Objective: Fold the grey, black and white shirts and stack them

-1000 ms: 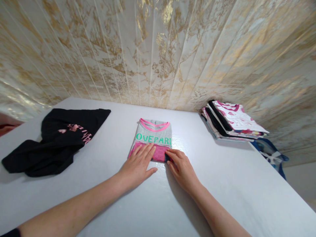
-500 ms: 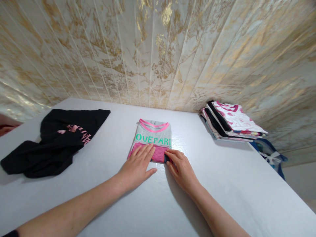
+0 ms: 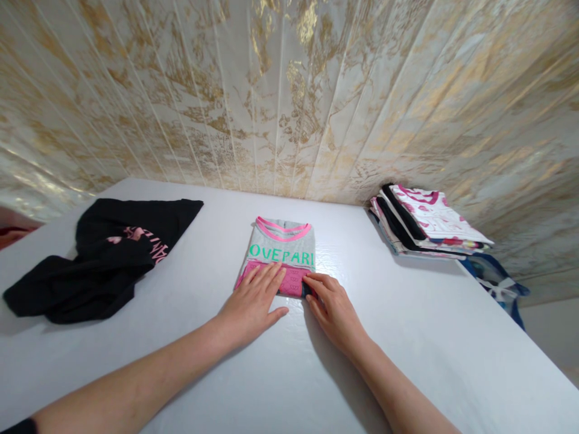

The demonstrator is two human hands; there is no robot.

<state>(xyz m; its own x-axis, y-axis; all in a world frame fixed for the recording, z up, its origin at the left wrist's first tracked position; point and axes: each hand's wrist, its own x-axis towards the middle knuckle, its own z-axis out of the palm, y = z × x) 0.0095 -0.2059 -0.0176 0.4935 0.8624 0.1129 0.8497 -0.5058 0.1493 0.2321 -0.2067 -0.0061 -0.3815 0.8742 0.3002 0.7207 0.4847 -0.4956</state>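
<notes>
A grey T-shirt [image 3: 294, 246] with a pink neckline and green letters lies folded into a small rectangle. Its lower part is turned up, showing a pink printed panel. My left hand [image 3: 254, 298] rests flat across the left of that panel, fingers stretched out and thumb apart. At the lower right corner, my right hand [image 3: 332, 310] has its bent fingers and thumb closed on the shirt's edge. The fingertips partly cover the dark corner of the print.
A black garment [image 3: 104, 259] with pink lettering lies crumpled on the left of the white table [image 3: 434, 349]. At the back right stands a stack of folded clothes [image 3: 434, 220], with a blue see-through bag [image 3: 497, 286] beside it at the table's edge. A patterned curtain [image 3: 271, 120] hangs behind.
Both hands keep their places on the folded T-shirt. The view has shifted very slightly; nothing else visibly differs.
</notes>
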